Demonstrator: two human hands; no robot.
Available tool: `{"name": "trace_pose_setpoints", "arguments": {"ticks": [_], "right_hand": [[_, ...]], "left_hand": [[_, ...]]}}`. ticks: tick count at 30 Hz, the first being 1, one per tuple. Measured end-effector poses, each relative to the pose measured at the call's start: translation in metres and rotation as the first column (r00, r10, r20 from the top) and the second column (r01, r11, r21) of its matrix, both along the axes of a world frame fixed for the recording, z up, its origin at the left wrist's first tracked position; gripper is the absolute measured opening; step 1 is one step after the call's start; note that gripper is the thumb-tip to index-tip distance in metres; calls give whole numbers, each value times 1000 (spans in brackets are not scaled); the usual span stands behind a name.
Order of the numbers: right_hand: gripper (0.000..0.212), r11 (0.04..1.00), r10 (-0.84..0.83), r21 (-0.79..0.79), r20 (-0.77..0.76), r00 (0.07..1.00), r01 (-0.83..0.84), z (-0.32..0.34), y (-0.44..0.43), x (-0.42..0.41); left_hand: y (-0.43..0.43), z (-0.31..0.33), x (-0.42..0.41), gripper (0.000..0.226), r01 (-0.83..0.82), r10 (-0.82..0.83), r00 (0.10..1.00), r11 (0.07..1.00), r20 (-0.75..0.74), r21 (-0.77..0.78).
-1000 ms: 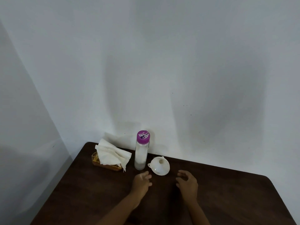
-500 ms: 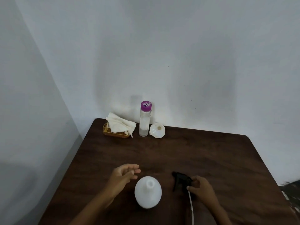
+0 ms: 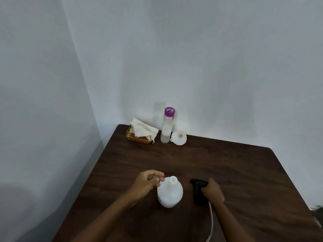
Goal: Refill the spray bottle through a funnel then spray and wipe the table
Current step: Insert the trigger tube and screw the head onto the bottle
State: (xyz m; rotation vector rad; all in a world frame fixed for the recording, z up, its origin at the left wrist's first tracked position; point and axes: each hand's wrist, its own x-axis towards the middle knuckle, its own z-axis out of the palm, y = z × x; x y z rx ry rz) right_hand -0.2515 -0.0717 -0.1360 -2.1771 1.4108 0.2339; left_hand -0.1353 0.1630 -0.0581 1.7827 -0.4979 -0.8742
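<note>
Tubing (image 3: 211, 222), thin and pale, runs from the lower edge of the view up to the black trigger head (image 3: 198, 187), which lies on the dark wood counter (image 3: 244, 172). Right hand (image 3: 212, 191) rests on the rear of the trigger head, fingers curled over it; grip is clenched on that part. Nozzle end of the head points left, toward the bottle.

White spray bottle (image 3: 169, 193) stands upright on the counter, just left of the trigger head and apart from it. Neck is uncapped, opening facing up. Fill level cannot be read through the opaque wall.

Left hand (image 3: 146, 184) sits just left of the bottle neck, fingers loosely curled, fingertips (image 3: 161, 179) near the shoulder of the bottle; contact cannot be confirmed. Grip is released, nothing held.

Far edge of the counter, against the wall, three items in a row. White funnel (image 3: 179, 137) lies tilted on its side, wide mouth toward the camera. Just left of it, clear tall bottle (image 3: 167, 128) with purple cap (image 3: 169, 111) stands upright, partly filled with clear liquid. Left again, golden wire holder (image 3: 138, 137) with white tissues (image 3: 142, 130) spilling over its rim. All three are well apart from the hands.
</note>
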Motion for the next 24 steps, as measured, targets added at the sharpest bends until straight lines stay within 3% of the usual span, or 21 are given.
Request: {"name": "trace_pose_setpoints", "arguments": {"ticks": [3,5,7,10,13,15,17,20,24], "right_hand": [[15,1000,4,12,56,998,-4,11,-4,-5],[17,1000,-24,11,207,978,22,28,-11,-8],[27,998,-39,-30,435,900,58,54,-18,-9],[48,991,-9,-77,774,633,109,110,-19,-13],[51,999,1,-12,962,274,39,163,-3,-18],[49,997,-55,59,996,76,-45,183,9,-18],[45,987,-114,108,993,-37,-122,194,18,-15],[39,970,-175,152,978,-111,-189,204,27,-8],[38,956,-228,188,959,-166,-225,214,33,0]], "left_hand": [[4,1,-1,23,15,-15,1000,1000,9,0],[7,2,-1,24,21,-21,1000,1000,15,-7],[9,2,0,24,13,-13,1000,1000,22,-26],[7,4,2,25,-16,19,999,998,45,-59],[-2,6,4,25,-43,50,996,995,69,-94],[-12,7,5,26,-46,53,997,992,59,-116],[-25,9,4,34,-14,19,999,992,40,-122],[-44,12,4,42,25,-24,1000,992,11,-125],[-57,13,6,17,10,1,996,992,84,-127]]}}
